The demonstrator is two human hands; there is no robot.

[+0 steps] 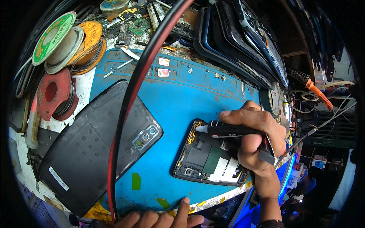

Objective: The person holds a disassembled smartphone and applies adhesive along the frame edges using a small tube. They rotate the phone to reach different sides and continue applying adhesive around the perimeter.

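Note:
A black glue tube (232,130) is gripped in my right hand (261,121), its pale nozzle held at the top left corner of an opened phone (216,158), near an orange flex piece (194,135). The phone lies on a blue repair mat (182,95), with its camera modules and inner boards showing. To its left rests a detached dark back cover (91,159), lens ring uppermost. My left hand (159,218) rests at the bottom edge, index finger extended onto the mat, the other fingers bent and partly cut off by the frame.
A black-and-red cable (144,62) crosses over the mat. Wire and solder spools (53,95) crowd the left. Circuit boards (138,26) lie behind. A stack of phones or tablets (232,45) stands at back right, near an orange-handled tool (318,95) and tangled wires.

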